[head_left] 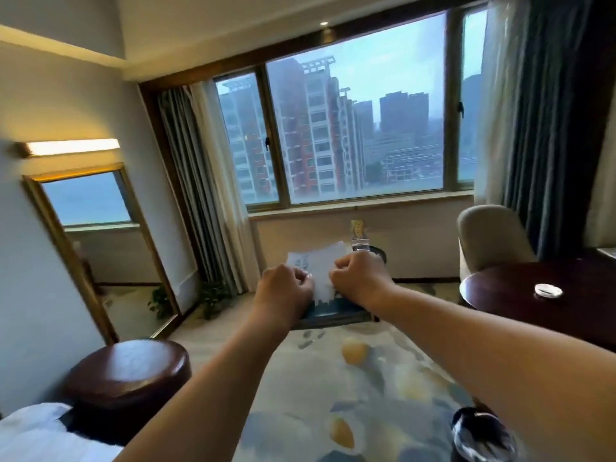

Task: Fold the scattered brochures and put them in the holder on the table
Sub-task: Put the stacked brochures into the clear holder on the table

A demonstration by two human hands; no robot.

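Both my arms reach forward at chest height. My left hand [287, 288] and my right hand [358, 278] both grip one brochure [321, 268], a white sheet with small print and a blue skyline band along its lower edge. Its middle is hidden behind my fingers. Beyond it, on a small dark table [380, 253] under the window, stands a clear holder [360, 243] with a yellow-printed leaflet [356, 228] upright in it. The frame is blurred, so the brochure's folds are hard to read.
A round dark table [533, 295] with a glass ashtray [548, 290] is at the right, a beige chair [490, 238] behind it. A brown round stool [128, 371] sits lower left beside a white bed corner [36, 431]. A wall mirror [96, 245] is left; patterned carpet [366, 378] lies below.
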